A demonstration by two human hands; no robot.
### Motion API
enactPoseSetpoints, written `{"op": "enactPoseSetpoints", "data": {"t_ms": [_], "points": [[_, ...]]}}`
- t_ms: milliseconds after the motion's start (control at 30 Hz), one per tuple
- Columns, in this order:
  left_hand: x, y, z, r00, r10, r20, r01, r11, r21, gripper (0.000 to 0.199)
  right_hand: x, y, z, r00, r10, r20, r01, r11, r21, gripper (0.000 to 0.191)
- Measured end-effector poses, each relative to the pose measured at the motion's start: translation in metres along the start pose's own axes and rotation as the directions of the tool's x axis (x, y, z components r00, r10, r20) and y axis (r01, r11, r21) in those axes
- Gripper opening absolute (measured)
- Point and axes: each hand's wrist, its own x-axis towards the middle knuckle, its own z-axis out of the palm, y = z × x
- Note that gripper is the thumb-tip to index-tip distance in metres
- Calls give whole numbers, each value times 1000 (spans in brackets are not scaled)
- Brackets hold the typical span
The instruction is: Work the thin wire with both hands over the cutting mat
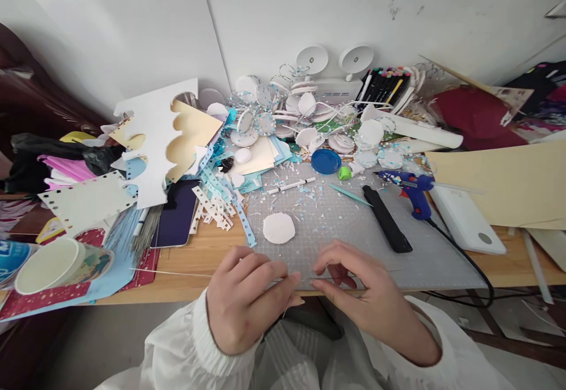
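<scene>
My left hand (254,298) is closed at the table's front edge, its fingers pinching a thin white wire (172,272) that sticks out to the left. Just right of it, my right hand (360,289) has curled fingers, with a thin strand passing between them. A small gap separates the fingertips of the two hands. Beyond my left hand, a white round foam piece (279,228) lies on the grey cutting mat (336,230). A white pen (292,186) and a black cutter (387,220) rest farther back on the mat.
A blue glue gun (411,186) with a black cable and a white power bank (469,219) are at the right. Paper cups (50,266) stand at the left. Foam discs, paper strips and scraps pile up along the back.
</scene>
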Motion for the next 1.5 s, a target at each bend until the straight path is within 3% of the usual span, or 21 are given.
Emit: {"op": "enactPoseSetpoints", "data": {"t_ms": [100,167,233,300,333,400,467,500,567,667,733,933,1000,1067,1100,1167,1233,1267,1367,1500], "points": [[3,1,-2,997,-79,-14,77,993,-95,13,0,-1,1,985,-155,-79,154,988,-18,10],[2,0,-1,985,-172,-2,167,960,-225,19,-1,-3,2,941,-318,-116,309,947,-90,11],[-2,-1,4,950,-308,53,304,875,-377,29,-2,-4,3,868,-484,-108,447,858,-254,15],[-9,-3,10,886,-435,163,457,751,-477,39,-2,-4,4,814,-578,-57,512,762,-397,19],[-12,-4,14,849,-480,222,523,698,-489,42,-2,-3,4,812,-581,-43,513,748,-422,19],[-18,-6,18,785,-546,294,616,638,-462,44,0,-2,6,854,-516,-69,457,808,-372,18],[-21,-6,18,744,-604,287,663,612,-431,35,2,-2,7,917,-378,-128,339,908,-247,16],[-21,-6,17,743,-618,256,661,618,-425,31,3,-2,8,944,-295,-149,268,947,-177,15],[-19,-6,13,811,-560,168,576,715,-396,37,4,-2,7,980,-139,-145,133,990,-47,12],[-16,-7,7,946,-317,64,323,923,-209,32,3,-4,5,995,39,-95,-33,997,68,13],[-14,-8,7,975,-220,30,221,973,-63,25,2,-4,4,992,109,-70,-101,990,102,14],[-12,-8,15,984,-173,-46,176,980,93,17,2,-5,5,986,140,-87,-132,988,84,9],[-12,-8,17,982,-184,-53,186,981,52,15,1,-5,7,989,62,-136,-60,998,16,9],[-12,-8,17,972,-232,-31,227,969,-101,13,-1,-5,8,970,-111,-216,86,989,-121,15],[-12,-8,17,961,-276,18,273,936,-222,14,-2,-4,8,944,-222,-246,172,963,-208,21],[-12,-7,14,920,-335,203,392,790,-472,21,-3,-2,7,876,-410,-253,314,885,-343,33],[-12,-8,11,870,-322,374,491,638,-592,25,-3,-1,7,853,-459,-246,360,861,-358,36],[-12,-8,9,858,-311,408,509,617,-600,24,-2,0,6,866,-432,-250,345,881,-324,33],[-11,-8,4,901,-315,297,429,744,-512,20,0,-1,6,932,-246,-265,206,964,-169,22],[-7,-7,0,973,-184,142,216,943,-255,29,2,-3,6,964,-83,-254,76,996,-36,14]]}}
